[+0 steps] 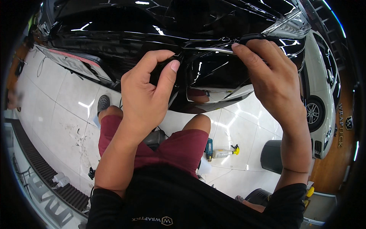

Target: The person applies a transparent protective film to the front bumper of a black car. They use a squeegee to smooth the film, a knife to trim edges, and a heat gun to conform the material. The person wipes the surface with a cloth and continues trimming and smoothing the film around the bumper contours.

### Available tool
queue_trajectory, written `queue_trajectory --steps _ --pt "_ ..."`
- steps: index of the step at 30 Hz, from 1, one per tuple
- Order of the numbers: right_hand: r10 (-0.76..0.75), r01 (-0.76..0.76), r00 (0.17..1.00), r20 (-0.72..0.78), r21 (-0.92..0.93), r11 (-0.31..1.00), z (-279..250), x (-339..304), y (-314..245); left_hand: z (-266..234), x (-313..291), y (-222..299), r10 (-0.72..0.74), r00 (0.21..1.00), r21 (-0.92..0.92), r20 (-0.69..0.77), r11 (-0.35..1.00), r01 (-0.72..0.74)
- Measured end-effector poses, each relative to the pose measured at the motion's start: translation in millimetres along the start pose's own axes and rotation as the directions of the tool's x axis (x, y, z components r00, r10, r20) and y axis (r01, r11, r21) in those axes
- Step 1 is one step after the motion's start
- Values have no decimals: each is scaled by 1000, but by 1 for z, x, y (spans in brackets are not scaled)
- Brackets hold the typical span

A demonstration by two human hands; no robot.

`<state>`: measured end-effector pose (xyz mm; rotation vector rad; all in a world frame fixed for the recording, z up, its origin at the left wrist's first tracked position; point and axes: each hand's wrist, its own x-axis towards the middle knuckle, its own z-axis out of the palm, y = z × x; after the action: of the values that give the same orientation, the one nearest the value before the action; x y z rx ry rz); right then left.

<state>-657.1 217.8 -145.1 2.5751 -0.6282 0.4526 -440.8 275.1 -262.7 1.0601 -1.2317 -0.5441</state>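
Observation:
A glossy black car bumper (133, 42) spreads across the top of the view, with a clear headlight (291, 26) at its right end. My left hand (145, 89) is raised before the bumper's middle. Its thumb and forefinger are apart, with nothing visible between them; the other fingers are hidden. Over on the right, my right hand (272, 72) is at the bumper below the headlight, its fingers bent and closed in. A fingertip meets the end of a shiny raised edge (209, 49). Whatever may be under those fingers is hidden.
A teal heat gun (209, 149) and a spray bottle (224, 153) lie on the tiled floor, left of a dark bin (270, 155). A white car (322, 87) stands at right. The licence plate (78, 64) juts out at left. Another leg (255, 206) shows at bottom right.

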Motion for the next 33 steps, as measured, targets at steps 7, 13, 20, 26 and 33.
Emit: queue_trajectory --steps 7,13,20,26,33 --pt "-14 14 1000 10 -21 1000 -1 -2 3 0 -1 -3 108 994 108 -9 988 -106" --pt "-19 20 999 33 -45 999 -4 -4 7 2 -2 1 192 981 217 8 958 -189" --pt "-22 27 999 50 -94 995 -6 -4 8 2 -2 1 348 936 332 53 878 -345" --pt "-24 34 996 86 -124 992 -10 -6 11 3 -3 -1 412 907 398 88 820 -411" --pt "-51 71 993 107 -185 980 -13 -7 16 4 -5 0 421 899 419 118 800 -429"
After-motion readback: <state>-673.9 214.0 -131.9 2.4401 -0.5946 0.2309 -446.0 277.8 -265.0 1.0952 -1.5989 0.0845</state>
